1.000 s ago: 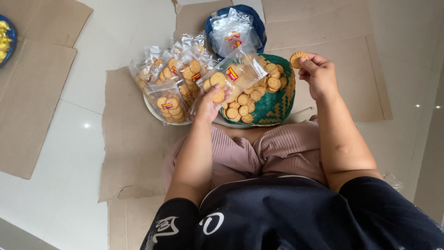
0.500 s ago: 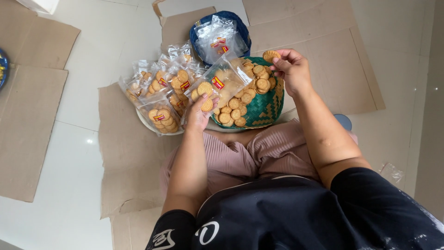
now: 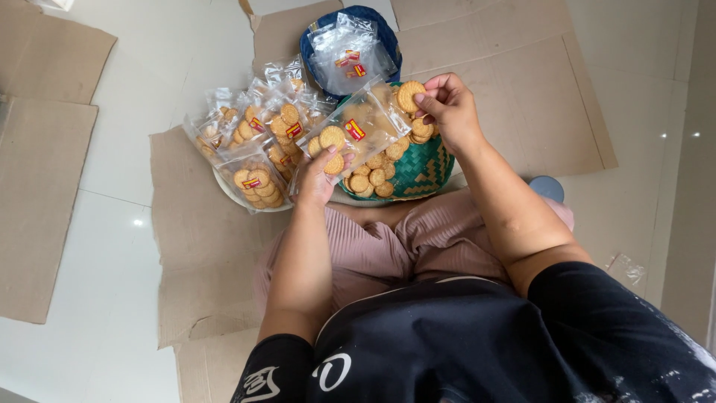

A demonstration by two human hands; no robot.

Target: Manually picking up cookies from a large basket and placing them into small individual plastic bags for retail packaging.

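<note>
The left hand [image 3: 319, 177] is pinching the lower end of a clear plastic bag [image 3: 356, 128], its grip closed on it; the bag is lying slantwise, its long axis rising toward the right, above the green woven basket [image 3: 418, 173]. The right hand [image 3: 450, 110] is gripping a round biscuit [image 3: 409, 95] in its fingertips at the bag's upper, open end.

floor [image 3: 127, 149]: glossy white tile | cardboard sheets [image 3: 45, 172]: flattened, brown | light: small ceiling reflections
</note>
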